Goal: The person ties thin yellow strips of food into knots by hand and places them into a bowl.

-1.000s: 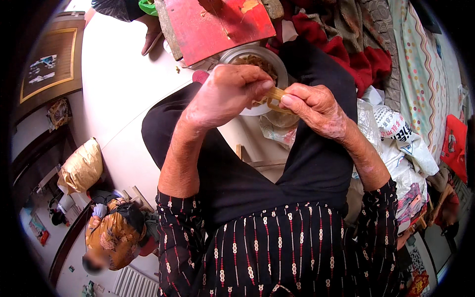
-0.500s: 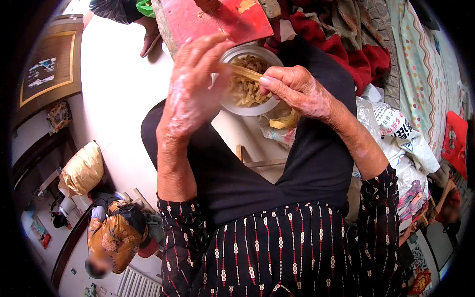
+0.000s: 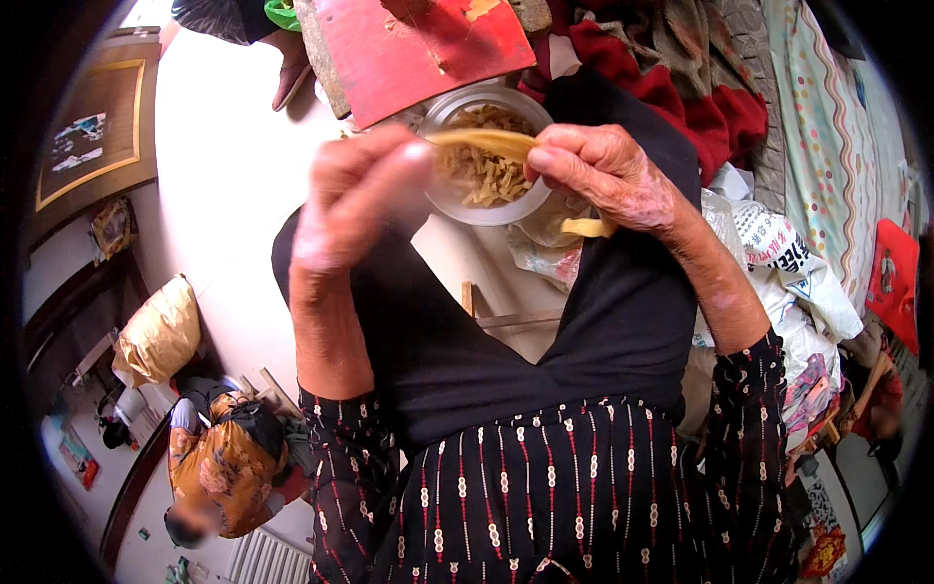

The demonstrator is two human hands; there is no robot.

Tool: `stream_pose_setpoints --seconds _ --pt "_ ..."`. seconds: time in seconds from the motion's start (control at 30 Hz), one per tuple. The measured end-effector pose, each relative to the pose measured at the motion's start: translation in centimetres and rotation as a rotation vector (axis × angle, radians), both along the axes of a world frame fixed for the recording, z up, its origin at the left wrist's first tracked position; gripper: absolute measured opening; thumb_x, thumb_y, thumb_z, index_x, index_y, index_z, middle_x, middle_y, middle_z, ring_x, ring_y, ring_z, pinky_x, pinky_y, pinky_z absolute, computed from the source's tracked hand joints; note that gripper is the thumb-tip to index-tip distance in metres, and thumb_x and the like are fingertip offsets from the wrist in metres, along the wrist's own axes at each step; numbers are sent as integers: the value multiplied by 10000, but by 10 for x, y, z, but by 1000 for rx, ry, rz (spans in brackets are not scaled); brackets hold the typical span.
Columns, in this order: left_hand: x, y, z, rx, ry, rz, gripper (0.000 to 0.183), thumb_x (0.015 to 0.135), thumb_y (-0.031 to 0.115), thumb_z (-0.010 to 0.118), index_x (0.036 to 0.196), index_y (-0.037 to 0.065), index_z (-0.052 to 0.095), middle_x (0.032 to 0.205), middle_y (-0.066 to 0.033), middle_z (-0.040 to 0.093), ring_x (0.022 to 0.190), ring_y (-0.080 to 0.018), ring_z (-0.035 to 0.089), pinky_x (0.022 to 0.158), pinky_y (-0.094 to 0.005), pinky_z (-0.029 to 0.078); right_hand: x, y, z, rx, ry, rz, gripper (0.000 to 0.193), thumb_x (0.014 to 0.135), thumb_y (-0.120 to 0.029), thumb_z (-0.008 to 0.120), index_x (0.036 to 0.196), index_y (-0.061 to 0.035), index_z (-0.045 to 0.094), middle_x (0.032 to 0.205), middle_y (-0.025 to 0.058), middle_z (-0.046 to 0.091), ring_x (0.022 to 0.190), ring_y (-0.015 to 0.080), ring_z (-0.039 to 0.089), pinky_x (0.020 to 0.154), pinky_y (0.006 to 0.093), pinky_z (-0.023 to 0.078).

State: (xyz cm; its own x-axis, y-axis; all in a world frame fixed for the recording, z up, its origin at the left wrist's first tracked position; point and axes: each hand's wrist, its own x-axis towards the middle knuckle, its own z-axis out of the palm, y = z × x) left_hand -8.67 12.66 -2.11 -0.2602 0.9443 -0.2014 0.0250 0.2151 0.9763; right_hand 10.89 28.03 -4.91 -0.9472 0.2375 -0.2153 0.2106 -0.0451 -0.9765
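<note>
A long pale yellow strip (image 3: 491,142), soft-looking and of a kind I cannot make out, stretches between my hands. My right hand (image 3: 598,170) is closed, pinching its right end between thumb and fingers. A yellow tail piece (image 3: 589,228) hangs below that hand; whether it belongs to the same strip is hidden. My left hand (image 3: 365,195), blurred by motion, has its fingers curled at the strip's left end and seems to pinch it. Just beneath the strip is a round pale bowl (image 3: 435,202) holding many short yellowish pieces (image 3: 486,180).
A red board (image 3: 418,49) lies beyond the bowl. Clear plastic (image 3: 545,258) lies under the right hand, near my black-trousered knees. White printed bags (image 3: 778,248) and red cloth (image 3: 725,127) are piled to the right. Another person (image 3: 229,453) sits at lower left; a foot (image 3: 289,86) shows at upper left.
My left hand was raised with spread fingers over the bowl's left side; it has come lower with fingers curled at the strip's end. My right hand has shifted slightly right.
</note>
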Motion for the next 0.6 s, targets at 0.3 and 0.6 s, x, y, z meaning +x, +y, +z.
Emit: stream_pose_setpoints --seconds 0.3,0.6 --pt "18 14 -4 332 -232 309 244 949 165 458 864 -30 578 765 -73 605 529 -66 417 481 -194 341 -48 -39 -18 -38 229 -217 313 954 -273 455 864 -3 582 617 40 518 600 94 508 561 264 421" --pt "36 25 -21 324 746 -133 248 780 -60 600 1026 -35 581 1028 -186 625 893 -315 638 761 -338 515 -16 -28 -4 -252 78 -235 247 894 -174 437 972 23 565 720 5 529 638 53 464 549 225 382"
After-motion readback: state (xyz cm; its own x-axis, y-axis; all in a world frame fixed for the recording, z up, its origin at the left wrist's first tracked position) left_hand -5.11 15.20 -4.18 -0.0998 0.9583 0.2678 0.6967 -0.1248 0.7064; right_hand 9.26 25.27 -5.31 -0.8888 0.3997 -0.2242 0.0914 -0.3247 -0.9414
